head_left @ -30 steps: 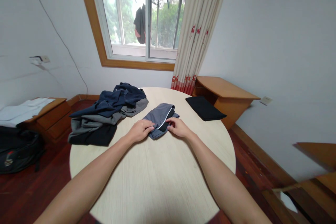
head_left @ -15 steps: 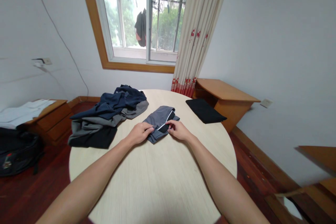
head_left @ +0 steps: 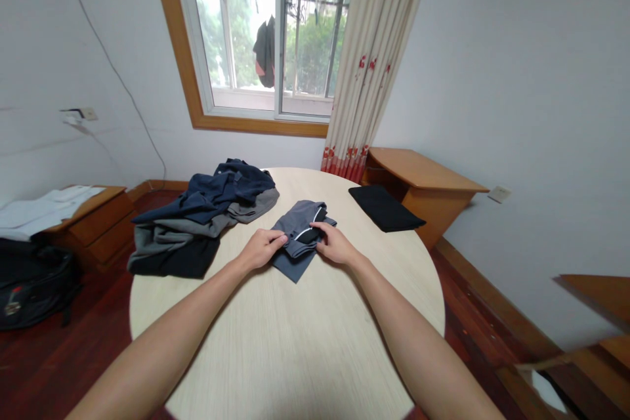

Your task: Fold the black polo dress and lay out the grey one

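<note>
A grey garment [head_left: 296,220] with a black panel and a thin white stripe lies folded in a small bundle on the round pale table [head_left: 290,341]. My left hand [head_left: 263,248] pinches its left edge, thumb on top. On the right side, my right hand [head_left: 335,243] grips the cloth near the black panel, with thumb and fingers closed on it. One grey corner sticks out below the bundle toward me. Whether it is a shirt or shorts I cannot tell.
A heap of navy, grey and black clothes [head_left: 197,223] covers the table's left side. At the right lies a folded black cloth [head_left: 384,207]. Beyond the table stand a wooden desk [head_left: 423,170] and a patterned curtain [head_left: 369,46]. A black bag [head_left: 34,289] rests on the floor at left.
The upper layer of the grey garment has been drawn back between my hands, and more of the grey corner beneath shows toward me. Both hands have barely moved.
</note>
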`<state>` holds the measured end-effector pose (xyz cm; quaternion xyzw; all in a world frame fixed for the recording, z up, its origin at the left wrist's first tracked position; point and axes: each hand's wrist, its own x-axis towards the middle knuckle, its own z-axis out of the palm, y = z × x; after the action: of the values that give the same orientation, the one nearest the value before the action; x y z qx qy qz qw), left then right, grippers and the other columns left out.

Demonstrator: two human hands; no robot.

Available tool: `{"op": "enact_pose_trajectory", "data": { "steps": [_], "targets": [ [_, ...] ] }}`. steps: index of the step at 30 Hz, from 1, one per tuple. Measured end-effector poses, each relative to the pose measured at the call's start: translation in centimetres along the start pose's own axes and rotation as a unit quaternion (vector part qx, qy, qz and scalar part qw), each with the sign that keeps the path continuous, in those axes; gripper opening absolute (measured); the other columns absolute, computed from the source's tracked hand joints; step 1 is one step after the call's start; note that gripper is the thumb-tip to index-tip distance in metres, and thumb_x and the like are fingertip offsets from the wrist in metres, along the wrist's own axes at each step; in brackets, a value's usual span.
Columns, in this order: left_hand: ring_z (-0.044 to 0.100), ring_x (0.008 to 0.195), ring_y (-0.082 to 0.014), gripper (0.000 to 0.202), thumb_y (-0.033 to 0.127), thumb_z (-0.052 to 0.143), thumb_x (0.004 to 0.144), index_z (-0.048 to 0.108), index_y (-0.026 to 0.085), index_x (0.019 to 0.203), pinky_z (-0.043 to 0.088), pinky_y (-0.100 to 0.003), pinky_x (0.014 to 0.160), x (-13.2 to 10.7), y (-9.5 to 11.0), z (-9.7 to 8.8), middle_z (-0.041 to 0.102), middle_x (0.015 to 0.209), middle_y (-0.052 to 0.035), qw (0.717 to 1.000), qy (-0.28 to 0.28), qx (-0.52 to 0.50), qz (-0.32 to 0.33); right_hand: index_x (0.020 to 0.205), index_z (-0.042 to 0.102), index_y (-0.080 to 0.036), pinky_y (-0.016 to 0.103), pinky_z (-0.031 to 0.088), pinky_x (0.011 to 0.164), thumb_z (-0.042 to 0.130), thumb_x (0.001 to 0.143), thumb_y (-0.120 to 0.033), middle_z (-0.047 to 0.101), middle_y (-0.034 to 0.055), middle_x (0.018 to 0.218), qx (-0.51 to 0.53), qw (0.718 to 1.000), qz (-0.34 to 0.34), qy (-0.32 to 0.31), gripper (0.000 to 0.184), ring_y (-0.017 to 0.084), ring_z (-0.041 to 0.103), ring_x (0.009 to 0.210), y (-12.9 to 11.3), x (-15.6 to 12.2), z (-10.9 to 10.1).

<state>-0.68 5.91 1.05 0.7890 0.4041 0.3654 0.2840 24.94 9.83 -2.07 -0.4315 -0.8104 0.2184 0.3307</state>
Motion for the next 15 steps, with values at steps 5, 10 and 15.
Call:
{"op": "enact_pose_trajectory", "data": {
  "steps": [5, 10, 15],
  "targets": [
    [0.041, 0.060, -0.0129, 0.050, 0.055, 0.045, 0.091, 0.049, 0.017, 0.058, 0.031, -0.025, 0.059, -0.04, -0.06, -0.01, 0.045, 0.059, 0.0031, 1.000, 0.001, 0.005, 0.007, 0.130, 0.059, -0.015, 0.034, 0.049, 0.082, 0.057, 0.070, -0.003, 0.066, 0.0067, 0.097, -0.005, 1.000, 0.003, -0.002, 0.062, 0.019, 0.059, 0.085, -0.07, -0.02, -0.13],
    [0.042, 0.060, -0.0126, 0.049, 0.053, 0.045, 0.092, 0.049, 0.017, 0.059, 0.031, -0.025, 0.059, -0.03, -0.31, 0.06, 0.046, 0.060, 0.0032, 1.000, 0.005, 0.000, 0.012, 0.130, 0.059, -0.015, 0.034, 0.049, 0.084, 0.052, 0.067, 0.001, 0.065, 0.0088, 0.107, -0.007, 1.000, -0.013, -0.016, 0.066, 0.018, 0.059, 0.088, -0.11, -0.14, -0.20],
    [0.041, 0.061, -0.0128, 0.048, 0.054, 0.048, 0.090, 0.048, 0.017, 0.059, 0.031, -0.026, 0.061, 0.00, -0.40, 0.19, 0.044, 0.060, 0.0032, 1.000, 0.012, -0.024, 0.004, 0.131, 0.059, -0.016, 0.034, 0.050, 0.083, 0.063, 0.064, -0.001, 0.063, 0.0097, 0.112, 0.015, 0.999, -0.016, -0.026, 0.069, 0.018, 0.059, 0.087, -0.21, -0.21, -0.21]
  ]
}}
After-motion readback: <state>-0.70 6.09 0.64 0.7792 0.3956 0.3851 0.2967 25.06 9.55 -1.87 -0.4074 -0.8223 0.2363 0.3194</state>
